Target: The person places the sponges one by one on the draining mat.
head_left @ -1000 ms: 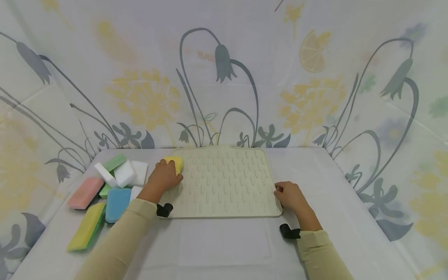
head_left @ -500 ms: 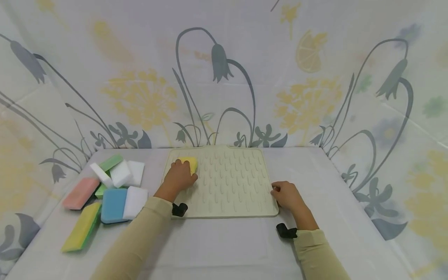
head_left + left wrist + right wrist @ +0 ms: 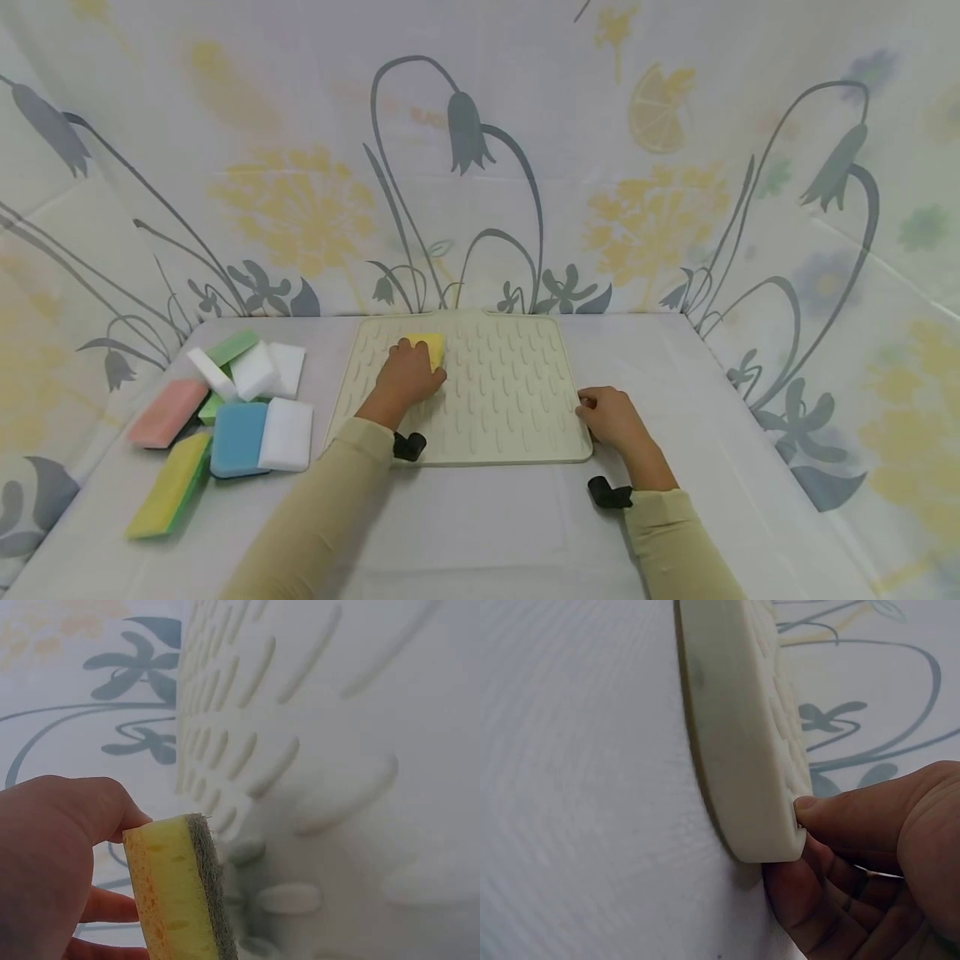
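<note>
A cream mat with raised oblong bumps [image 3: 510,383] lies flat at the back of the table. My left hand [image 3: 405,379] grips a yellow sponge [image 3: 431,346] over the left half of the mat. In the left wrist view the sponge [image 3: 172,892] shows a yellow body and a grey scouring side, which faces the bumps; thumb and fingers hold its other side. At the mat's right edge my right hand [image 3: 611,417] pinches the rim. The right wrist view shows the thumb on top of the mat [image 3: 735,750] and fingers [image 3: 795,892] below its edge.
Left of the mat lies a group of sponges: a blue one [image 3: 238,437], a pink one [image 3: 168,412], a yellow-green one [image 3: 171,487], and several white and green blocks [image 3: 255,369]. A flower-printed cloth [image 3: 480,150] hangs behind the white-covered table [image 3: 510,533].
My left hand has slid to the right with the yellow sponge, from the mat's left edge further onto it. The right hand has kept its hold on the mat's edge.
</note>
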{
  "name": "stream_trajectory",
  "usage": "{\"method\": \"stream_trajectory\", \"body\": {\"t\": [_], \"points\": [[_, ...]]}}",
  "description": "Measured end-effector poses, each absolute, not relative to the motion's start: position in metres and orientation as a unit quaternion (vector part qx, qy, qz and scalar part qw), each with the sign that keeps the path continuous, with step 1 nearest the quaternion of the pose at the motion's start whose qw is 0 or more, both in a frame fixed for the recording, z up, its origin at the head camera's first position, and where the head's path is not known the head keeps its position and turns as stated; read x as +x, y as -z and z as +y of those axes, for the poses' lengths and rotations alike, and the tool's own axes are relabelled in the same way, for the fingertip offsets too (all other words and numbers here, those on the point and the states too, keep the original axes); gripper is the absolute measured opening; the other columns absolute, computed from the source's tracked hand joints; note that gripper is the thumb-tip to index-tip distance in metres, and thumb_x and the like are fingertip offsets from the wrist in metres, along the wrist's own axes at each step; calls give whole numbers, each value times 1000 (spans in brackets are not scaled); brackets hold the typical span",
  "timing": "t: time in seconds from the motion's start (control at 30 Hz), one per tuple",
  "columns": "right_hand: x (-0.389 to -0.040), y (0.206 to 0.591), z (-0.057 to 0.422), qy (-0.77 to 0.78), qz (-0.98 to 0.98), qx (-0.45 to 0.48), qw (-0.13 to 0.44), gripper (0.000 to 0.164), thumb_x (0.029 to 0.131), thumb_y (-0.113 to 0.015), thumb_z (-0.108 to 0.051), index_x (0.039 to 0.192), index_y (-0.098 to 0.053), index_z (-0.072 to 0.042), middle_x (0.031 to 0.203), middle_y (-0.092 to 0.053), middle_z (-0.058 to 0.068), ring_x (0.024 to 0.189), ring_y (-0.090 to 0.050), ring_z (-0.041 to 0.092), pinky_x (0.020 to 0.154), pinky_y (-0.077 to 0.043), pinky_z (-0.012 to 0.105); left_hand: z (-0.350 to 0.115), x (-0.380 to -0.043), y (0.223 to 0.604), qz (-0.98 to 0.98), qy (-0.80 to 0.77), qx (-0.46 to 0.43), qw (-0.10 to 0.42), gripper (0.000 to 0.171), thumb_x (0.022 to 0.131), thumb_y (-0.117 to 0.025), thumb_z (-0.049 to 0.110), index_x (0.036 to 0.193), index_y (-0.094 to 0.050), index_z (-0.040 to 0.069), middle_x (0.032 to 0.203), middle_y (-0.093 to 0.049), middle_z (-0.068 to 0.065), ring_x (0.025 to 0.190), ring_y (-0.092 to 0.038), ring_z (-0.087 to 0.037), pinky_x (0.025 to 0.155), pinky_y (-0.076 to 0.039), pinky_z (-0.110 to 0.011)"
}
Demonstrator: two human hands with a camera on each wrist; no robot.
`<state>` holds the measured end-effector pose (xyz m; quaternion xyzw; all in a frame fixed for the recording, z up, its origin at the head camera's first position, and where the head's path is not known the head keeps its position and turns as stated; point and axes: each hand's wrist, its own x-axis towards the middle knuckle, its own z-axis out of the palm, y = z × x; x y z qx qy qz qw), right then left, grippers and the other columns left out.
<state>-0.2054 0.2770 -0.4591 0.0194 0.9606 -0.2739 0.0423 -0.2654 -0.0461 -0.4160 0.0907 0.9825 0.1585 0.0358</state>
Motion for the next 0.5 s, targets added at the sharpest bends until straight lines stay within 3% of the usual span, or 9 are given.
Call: {"method": "stream_trajectory", "body": {"t": [0.5], "points": [[-206, 459, 277, 273, 961, 26, 44, 40, 91, -59, -13, 127, -60, 4, 98, -68, 11, 75, -58, 18, 64, -47, 29, -16, -271, 418, 978, -183, 95, 17, 45, 93, -53, 34, 117, -56, -5, 120, -49, -28, 109, -51, -42, 89, -49, -47]]}}
